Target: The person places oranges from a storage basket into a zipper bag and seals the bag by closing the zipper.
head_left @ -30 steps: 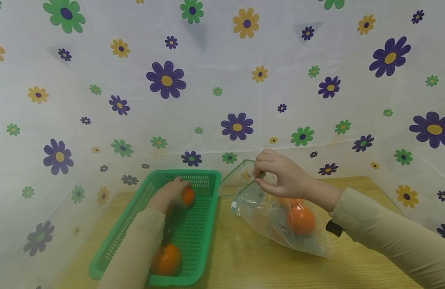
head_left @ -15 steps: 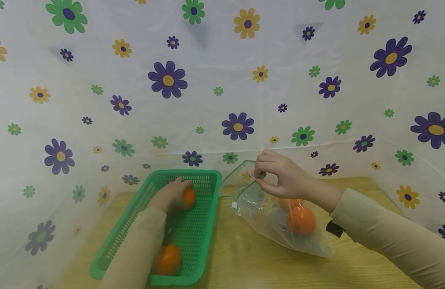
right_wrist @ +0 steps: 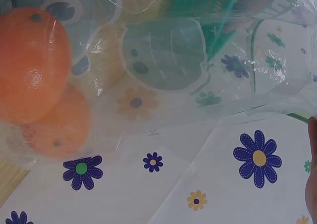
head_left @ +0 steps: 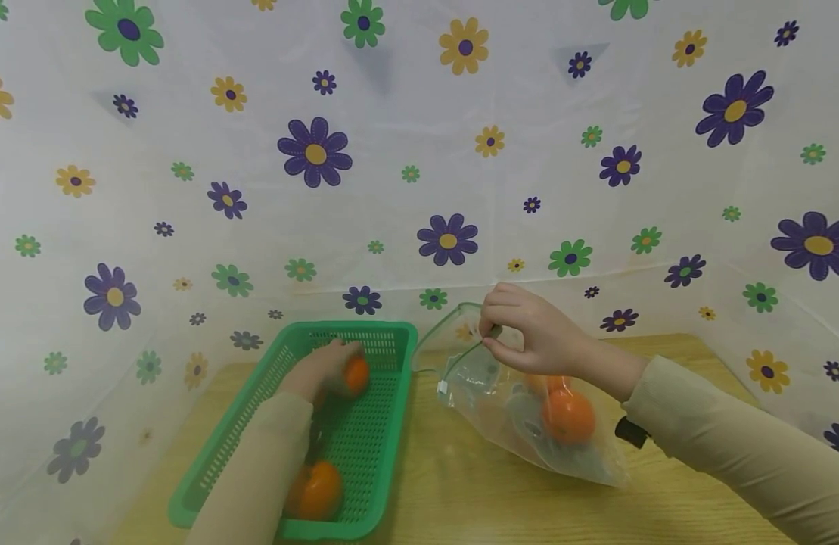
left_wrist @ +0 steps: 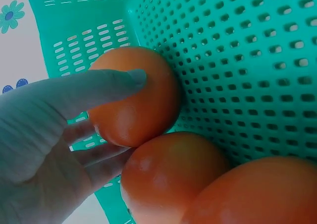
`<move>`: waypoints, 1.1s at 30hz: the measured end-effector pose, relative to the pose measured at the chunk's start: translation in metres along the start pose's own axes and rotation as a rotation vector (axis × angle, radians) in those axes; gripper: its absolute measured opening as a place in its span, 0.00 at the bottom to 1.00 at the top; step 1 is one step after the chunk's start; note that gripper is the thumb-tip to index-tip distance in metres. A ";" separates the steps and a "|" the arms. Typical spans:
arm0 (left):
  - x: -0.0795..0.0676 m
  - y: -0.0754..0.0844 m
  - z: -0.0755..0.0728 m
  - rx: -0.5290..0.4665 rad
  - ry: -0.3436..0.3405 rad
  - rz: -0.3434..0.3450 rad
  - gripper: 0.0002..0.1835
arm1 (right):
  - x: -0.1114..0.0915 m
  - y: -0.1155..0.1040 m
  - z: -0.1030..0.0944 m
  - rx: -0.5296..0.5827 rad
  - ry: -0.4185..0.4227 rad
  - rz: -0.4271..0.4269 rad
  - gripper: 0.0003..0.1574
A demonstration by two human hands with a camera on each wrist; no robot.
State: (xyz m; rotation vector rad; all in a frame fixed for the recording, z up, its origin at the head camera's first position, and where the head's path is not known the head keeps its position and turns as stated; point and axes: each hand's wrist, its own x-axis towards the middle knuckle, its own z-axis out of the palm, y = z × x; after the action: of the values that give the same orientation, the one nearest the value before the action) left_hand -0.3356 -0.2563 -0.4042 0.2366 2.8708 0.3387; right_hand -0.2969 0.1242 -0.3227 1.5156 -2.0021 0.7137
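At the far end of the green basket (head_left: 386, 477), my left hand (head_left: 317, 369) holds an orange (head_left: 357, 374). The left wrist view shows the thumb (left_wrist: 111, 83) lying across this orange, with the other fingers partly hidden behind and under it. Two more oranges, a middle one (left_wrist: 171, 177) and a nearer one (left_wrist: 262, 196), lie close by. My right hand (head_left: 538, 329) pinches the green-edged rim of a clear zip bag (head_left: 483, 424), whose mouth gapes toward the basket. Inside the bag are oranges, one in front (head_left: 569, 416) and another partly behind it (right_wrist: 62, 125).
Another orange (head_left: 318, 490) sits at the basket's near end, partly covered by my left sleeve (head_left: 259, 462). The bag's white slider (head_left: 442, 387) hangs at its left edge. A flower-patterned sheet (head_left: 392, 204) surrounds the wooden table (head_left: 460, 499) at the back and sides.
Almost nothing differs. Both hands keep their places, the left on the orange and the right on the bag's rim; the view shifts very slightly.
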 end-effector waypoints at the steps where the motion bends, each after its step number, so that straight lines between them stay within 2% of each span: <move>1: 0.000 0.000 0.000 0.003 -0.003 0.001 0.43 | 0.000 0.000 0.000 0.000 0.001 -0.003 0.09; 17: 0.000 0.002 0.001 0.030 -0.037 0.032 0.40 | 0.002 0.000 0.002 -0.001 0.016 -0.018 0.08; 26: -0.001 0.005 0.001 0.016 -0.060 0.018 0.43 | 0.002 0.000 0.003 -0.006 0.019 -0.021 0.08; 33: -0.001 0.009 0.001 0.020 -0.056 0.040 0.42 | 0.002 0.000 0.003 -0.005 0.024 -0.022 0.08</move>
State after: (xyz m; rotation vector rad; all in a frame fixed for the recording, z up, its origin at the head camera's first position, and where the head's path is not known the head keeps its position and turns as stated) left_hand -0.3332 -0.2477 -0.4028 0.3028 2.8188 0.3062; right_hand -0.2975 0.1207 -0.3237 1.5167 -1.9653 0.7143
